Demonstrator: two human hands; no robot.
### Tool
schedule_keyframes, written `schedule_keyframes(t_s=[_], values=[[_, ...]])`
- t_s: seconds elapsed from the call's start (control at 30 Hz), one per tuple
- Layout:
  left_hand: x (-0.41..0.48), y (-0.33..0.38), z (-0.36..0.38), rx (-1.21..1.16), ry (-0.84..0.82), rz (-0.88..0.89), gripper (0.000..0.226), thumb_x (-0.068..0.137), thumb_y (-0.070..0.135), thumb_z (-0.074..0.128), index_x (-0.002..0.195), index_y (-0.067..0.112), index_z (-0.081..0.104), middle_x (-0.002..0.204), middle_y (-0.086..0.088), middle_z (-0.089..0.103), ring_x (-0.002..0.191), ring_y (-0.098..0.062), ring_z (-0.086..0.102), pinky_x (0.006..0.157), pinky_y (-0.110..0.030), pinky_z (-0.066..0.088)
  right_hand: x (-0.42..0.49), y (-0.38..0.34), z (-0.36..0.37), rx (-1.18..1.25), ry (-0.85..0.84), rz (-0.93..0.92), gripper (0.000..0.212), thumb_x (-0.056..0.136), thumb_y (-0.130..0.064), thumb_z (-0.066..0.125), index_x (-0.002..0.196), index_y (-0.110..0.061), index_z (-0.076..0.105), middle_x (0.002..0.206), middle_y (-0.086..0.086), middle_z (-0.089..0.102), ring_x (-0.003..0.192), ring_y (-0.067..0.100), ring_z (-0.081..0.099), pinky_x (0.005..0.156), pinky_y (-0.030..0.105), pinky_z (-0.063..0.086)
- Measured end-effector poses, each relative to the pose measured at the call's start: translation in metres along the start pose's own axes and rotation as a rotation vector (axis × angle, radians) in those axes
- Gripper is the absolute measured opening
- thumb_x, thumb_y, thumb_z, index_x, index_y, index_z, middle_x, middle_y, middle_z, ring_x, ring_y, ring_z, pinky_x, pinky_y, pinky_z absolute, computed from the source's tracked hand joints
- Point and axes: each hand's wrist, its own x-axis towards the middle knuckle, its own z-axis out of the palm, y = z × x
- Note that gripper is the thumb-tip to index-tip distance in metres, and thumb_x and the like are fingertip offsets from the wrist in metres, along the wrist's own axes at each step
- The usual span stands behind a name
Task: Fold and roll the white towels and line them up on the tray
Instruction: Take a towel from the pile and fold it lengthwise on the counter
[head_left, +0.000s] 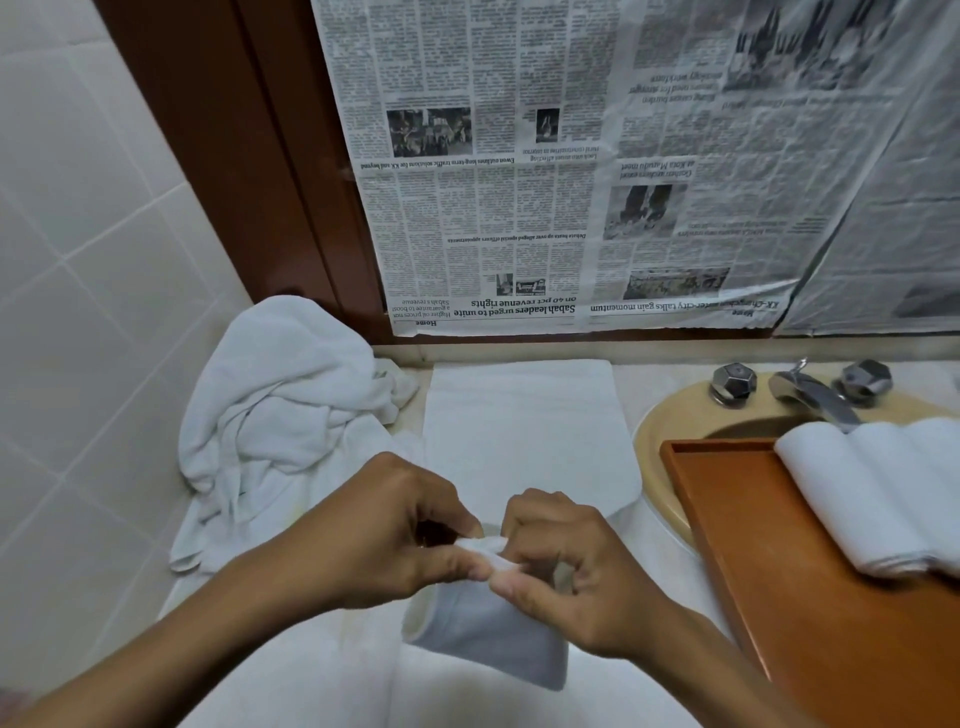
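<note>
The small folded towel hangs just above the bench in front of you. Your left grip and right grip both pinch its top edge. Behind it lies a flat towel, with crumpled towels heaped at left. Rolled towels sit side by side on the tray at right.

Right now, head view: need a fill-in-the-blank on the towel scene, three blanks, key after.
1. The left hand and right hand pinch the small towel; ____ hands are occupied.
2. The rolled towels lie on the tray, to the hands' ____.
3. The crumpled towel pile lies to the hands' ____.
Missing words: both; right; left.
</note>
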Motion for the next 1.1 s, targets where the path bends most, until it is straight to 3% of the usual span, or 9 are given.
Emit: schedule_keyframes(t_s=[0.1,0.23,0.37,0.63,0.73,0.83,0.93,1.03,1.1], values=[[-0.002,0.002,0.003,0.089,-0.05,0.058,0.028,0.082,0.054,0.068,0.08,0.027,0.071,0.065,0.018,0.058,0.059,-0.001,0.057,0.052,-0.008,0.037,-0.005,0.004,-0.002,-0.004,-0.02,0.021,0.025,0.083,-0.033,0.068,0.064,-0.018,0.061,0.07,-0.015,0.044,0.068,0.005,0.045,0.067,0.023,0.032],[-0.005,0.003,0.002,0.137,-0.127,0.053,0.022,0.085,0.051,0.065,0.082,0.029,0.071,0.068,0.023,0.053,0.064,0.003,0.054,0.056,-0.002,0.034,-0.012,0.013,-0.006,0.013,-0.08,0.04,0.028,0.083,-0.038,0.069,0.064,-0.02,0.058,0.071,-0.016,0.04,0.068,0.001,0.041,0.069,0.017,0.03],[-0.008,-0.01,-0.007,0.057,-0.044,-0.025,0.018,0.082,0.049,0.067,0.08,0.032,0.072,0.069,0.023,0.06,0.067,-0.001,0.06,0.055,-0.004,0.036,-0.015,0.027,-0.023,-0.093,-0.172,0.056,0.029,0.087,-0.04,0.063,0.066,-0.022,0.053,0.077,-0.013,0.039,0.073,0.001,0.042,0.076,0.022,0.031],[-0.016,-0.054,-0.018,-0.013,0.131,-0.182,0.023,0.08,0.059,0.063,0.075,0.037,0.065,0.08,0.014,0.066,0.074,-0.01,0.062,0.063,-0.017,0.044,-0.009,0.047,-0.062,-0.293,-0.16,0.069,0.031,0.085,-0.046,0.064,0.066,-0.023,0.06,0.084,-0.016,0.042,0.08,0.001,0.045,0.076,0.02,0.033],[-0.026,-0.068,-0.031,-0.123,0.183,-0.222,0.032,0.081,0.063,0.062,0.08,0.031,0.067,0.084,0.009,0.067,0.08,-0.012,0.062,0.071,-0.024,0.046,-0.007,0.043,-0.074,-0.214,-0.172,0.121,0.031,0.08,-0.048,0.068,0.064,-0.023,0.063,0.084,-0.014,0.047,0.081,0.008,0.051,0.072,0.021,0.036],[-0.029,-0.064,-0.032,-0.411,0.221,-0.236,0.023,0.084,0.047,0.063,0.077,0.025,0.064,0.086,0.006,0.06,0.087,-0.014,0.057,0.076,-0.023,0.042,-0.004,0.038,-0.073,-0.05,-0.189,0.197,0.023,0.076,-0.049,0.072,0.062,-0.031,0.067,0.087,-0.01,0.05,0.085,0.013,0.054,0.072,0.021,0.04],[-0.021,-0.046,-0.025,-0.545,0.315,-0.23,0.024,0.083,0.047,0.063,0.079,0.023,0.066,0.09,-0.003,0.065,0.089,-0.015,0.06,0.076,-0.021,0.044,-0.006,0.053,-0.051,-0.11,-0.199,0.284,0.021,0.069,-0.053,0.073,0.06,-0.037,0.064,0.094,-0.012,0.047,0.092,0.011,0.053,0.08,0.029,0.043],[-0.009,-0.03,-0.022,-0.337,0.347,-0.199,0.043,0.079,0.067,0.058,0.087,0.025,0.064,0.088,0.0,0.069,0.086,-0.017,0.065,0.077,-0.031,0.047,-0.004,0.06,-0.022,-0.143,-0.192,0.307,0.027,0.066,-0.054,0.075,0.062,-0.031,0.061,0.096,-0.014,0.047,0.092,0.013,0.054,0.082,0.036,0.044],[-0.001,-0.019,-0.024,-0.18,0.332,-0.17,0.034,0.082,0.064,0.053,0.084,0.03,0.061,0.08,0.008,0.066,0.077,-0.012,0.063,0.068,-0.026,0.045,0.005,0.05,-0.007,-0.04,-0.108,0.243,0.032,0.066,-0.052,0.078,0.066,-0.023,0.065,0.091,-0.01,0.053,0.084,0.013,0.058,0.077,0.035,0.046]])
